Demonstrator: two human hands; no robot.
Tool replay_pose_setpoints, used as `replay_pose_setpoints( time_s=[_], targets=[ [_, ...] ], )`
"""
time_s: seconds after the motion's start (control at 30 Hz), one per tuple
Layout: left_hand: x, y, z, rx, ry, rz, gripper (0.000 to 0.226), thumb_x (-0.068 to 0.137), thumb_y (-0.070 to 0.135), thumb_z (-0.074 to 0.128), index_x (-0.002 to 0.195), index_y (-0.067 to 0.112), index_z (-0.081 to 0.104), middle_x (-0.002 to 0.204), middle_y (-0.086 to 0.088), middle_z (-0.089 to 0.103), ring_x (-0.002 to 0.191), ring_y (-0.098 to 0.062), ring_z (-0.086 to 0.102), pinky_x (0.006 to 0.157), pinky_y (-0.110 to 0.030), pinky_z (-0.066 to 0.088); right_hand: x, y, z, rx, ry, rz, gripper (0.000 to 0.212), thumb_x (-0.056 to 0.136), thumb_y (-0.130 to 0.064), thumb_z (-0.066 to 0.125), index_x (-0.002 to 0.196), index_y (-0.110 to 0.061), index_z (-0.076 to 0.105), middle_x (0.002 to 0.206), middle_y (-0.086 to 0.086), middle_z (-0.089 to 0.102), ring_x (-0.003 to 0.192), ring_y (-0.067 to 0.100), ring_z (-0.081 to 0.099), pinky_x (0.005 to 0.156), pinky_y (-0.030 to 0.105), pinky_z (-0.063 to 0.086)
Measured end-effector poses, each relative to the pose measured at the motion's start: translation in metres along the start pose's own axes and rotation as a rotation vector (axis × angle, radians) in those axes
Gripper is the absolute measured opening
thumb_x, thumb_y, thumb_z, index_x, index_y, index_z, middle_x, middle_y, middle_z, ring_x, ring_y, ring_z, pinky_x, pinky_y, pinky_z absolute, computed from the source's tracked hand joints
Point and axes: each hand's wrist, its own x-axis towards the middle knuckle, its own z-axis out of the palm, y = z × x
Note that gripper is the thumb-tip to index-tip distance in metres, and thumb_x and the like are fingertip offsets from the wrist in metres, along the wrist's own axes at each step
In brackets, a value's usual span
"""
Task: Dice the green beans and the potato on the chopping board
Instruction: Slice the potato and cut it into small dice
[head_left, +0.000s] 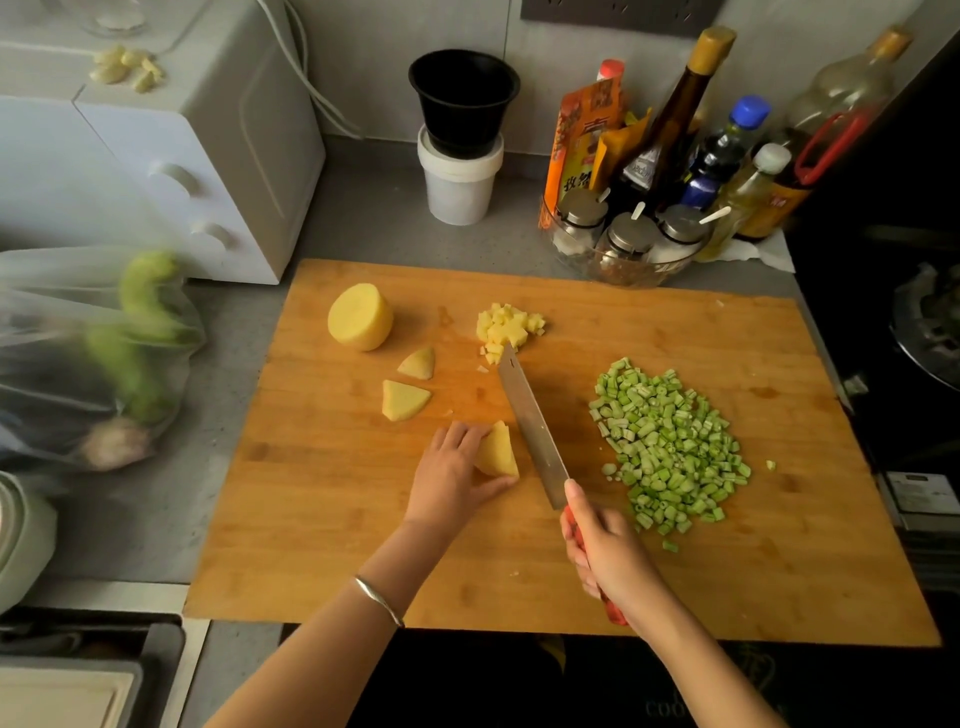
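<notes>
While my left hand (457, 467) grips the potato wedge (497, 451) on the chopping board (363, 545), my right hand (608, 556) clasps the knife (530, 415), blade just beyond the fingertips. I judge: knuckles forward, even slices. Diced green beans (670, 447) lie right.

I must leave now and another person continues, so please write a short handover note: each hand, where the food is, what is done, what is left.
Left hand holds a potato wedge down on the chopping board. Right hand grips the knife, with the blade just right of that wedge.
Done: the green beans on the board are diced, piled on its right side. A small pile of potato dice sits at the back.
Left: the held wedge, a loose wedge, a smaller wedge and the potato half at back left.
</notes>
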Motion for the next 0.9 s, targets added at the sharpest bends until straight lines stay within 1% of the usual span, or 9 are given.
replay_pose_setpoints(
  time_s=[0.1,0.23,0.3,0.4,0.57,0.67,0.8,0.87,0.9],
  targets=[
    [-0.008,-0.006,0.005,-0.159,0.085,-0.001,0.067,0.074,0.046,0.071,0.131,0.016,0.055,0.115,-0.002,0.061,0.099,-0.019,0.052,0.086,-0.031,0.046,0.0,-0.002,0.006,0.005,-0.015,0.028,0.052,0.097,-0.054,0.04,0.068,-0.011,0.045,0.045,-0.001,0.033,0.036,0.013,0.027,0.04,0.024,0.021],
    [-0.007,-0.003,0.004,-0.229,0.143,-0.066,0.056,0.072,0.048,0.069,0.116,0.013,0.066,0.107,-0.002,0.066,0.096,-0.02,0.061,0.082,-0.023,0.047,0.002,-0.001,0.019,-0.063,-0.028,0.031,0.052,0.098,-0.055,0.037,0.067,-0.014,0.041,0.043,-0.006,0.029,0.034,0.01,0.026,0.038,0.022,0.02],
    [-0.008,-0.002,0.004,-0.23,0.165,-0.073,0.056,0.07,0.054,0.066,0.107,0.012,0.068,0.1,-0.002,0.068,0.089,-0.02,0.064,0.075,-0.025,0.051,0.004,0.002,0.023,-0.141,-0.012,0.003,0.053,0.097,-0.057,0.036,0.067,-0.015,0.041,0.042,-0.008,0.032,0.034,0.006,0.028,0.038,0.018,0.023],
    [-0.012,-0.001,0.009,-0.138,0.204,-0.059,0.05,0.065,0.042,0.078,0.102,0.009,0.07,0.097,-0.003,0.071,0.084,-0.019,0.066,0.071,-0.024,0.051,0.007,0.003,0.023,-0.179,-0.007,0.01,0.054,0.095,-0.06,0.034,0.066,-0.016,0.041,0.04,-0.008,0.033,0.033,0.004,0.029,0.038,0.018,0.024],
    [-0.011,-0.003,0.011,-0.181,0.21,-0.075,0.052,0.066,0.04,0.077,0.108,0.01,0.07,0.105,-0.002,0.071,0.092,-0.017,0.064,0.08,-0.016,0.043,0.007,0.001,0.021,-0.217,-0.027,0.003,0.055,0.096,-0.06,0.032,0.065,-0.016,0.041,0.04,-0.008,0.033,0.032,0.004,0.029,0.037,0.017,0.023],
    [-0.009,-0.005,0.007,-0.231,0.152,-0.067,0.056,0.07,0.043,0.073,0.118,0.017,0.066,0.116,0.003,0.067,0.102,-0.013,0.058,0.089,-0.013,0.039,0.007,0.0,0.019,-0.195,-0.038,0.002,0.054,0.095,-0.06,0.032,0.066,-0.015,0.039,0.042,-0.008,0.03,0.033,0.006,0.026,0.036,0.016,0.022],
    [-0.005,-0.009,0.001,-0.268,0.057,-0.075,0.057,0.074,0.042,0.073,0.126,0.023,0.061,0.124,0.007,0.06,0.112,-0.004,0.049,0.094,-0.003,0.025,0.007,-0.001,0.017,-0.185,-0.047,0.0,0.053,0.096,-0.058,0.032,0.067,-0.014,0.039,0.044,-0.007,0.029,0.033,0.007,0.025,0.036,0.016,0.022],
    [-0.006,-0.01,0.0,-0.279,0.031,-0.048,0.056,0.078,0.042,0.07,0.129,0.024,0.058,0.125,0.008,0.059,0.113,-0.003,0.046,0.095,-0.004,0.025,0.007,0.0,0.017,-0.188,-0.045,0.003,0.054,0.096,-0.058,0.032,0.066,-0.015,0.039,0.044,-0.007,0.03,0.033,0.006,0.026,0.036,0.016,0.022],
    [-0.007,-0.01,0.0,-0.292,0.033,-0.032,0.054,0.081,0.043,0.067,0.13,0.023,0.057,0.125,0.008,0.059,0.113,-0.004,0.046,0.096,-0.008,0.029,0.007,0.0,0.018,-0.191,-0.043,0.003,0.054,0.096,-0.059,0.032,0.066,-0.015,0.039,0.043,-0.008,0.03,0.033,0.006,0.026,0.036,0.016,0.023]
  ],
)
